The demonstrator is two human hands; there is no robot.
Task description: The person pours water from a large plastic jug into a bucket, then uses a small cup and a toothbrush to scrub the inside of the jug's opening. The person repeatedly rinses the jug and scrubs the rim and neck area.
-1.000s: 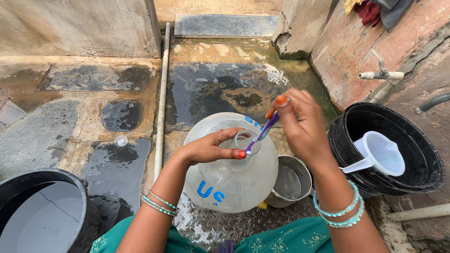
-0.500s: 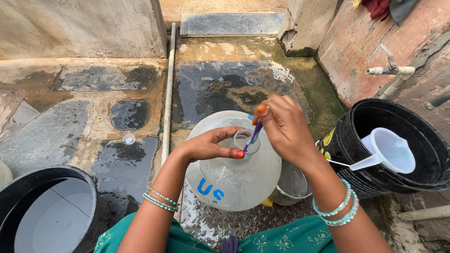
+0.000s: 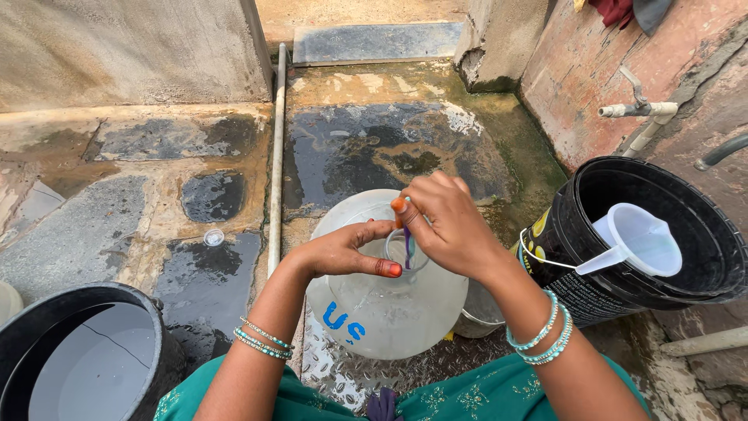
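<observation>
A large clear water jug (image 3: 382, 312) with blue markings stands upright in front of me on wet ground. My left hand (image 3: 343, 251) curls around its open neck (image 3: 405, 251), thumb and fingers on the rim. My right hand (image 3: 448, 226) holds a thin purple brush (image 3: 407, 248) and has its lower end pushed down into the jug's mouth. Both wrists wear teal and silver bangles.
A black bucket (image 3: 686, 234) with a white plastic mug (image 3: 639, 238) inside stands at the right, below a white tap (image 3: 643, 109). Another black bucket (image 3: 86, 362) sits at the lower left. A small steel pot (image 3: 479, 316) is behind the jug. A pipe (image 3: 276, 148) runs along the wet concrete floor; a small cap (image 3: 213, 237) lies left of it.
My right hand has come down and left from above the jug, bringing the purple brush into the jug's mouth. My left hand has stayed on the neck.
</observation>
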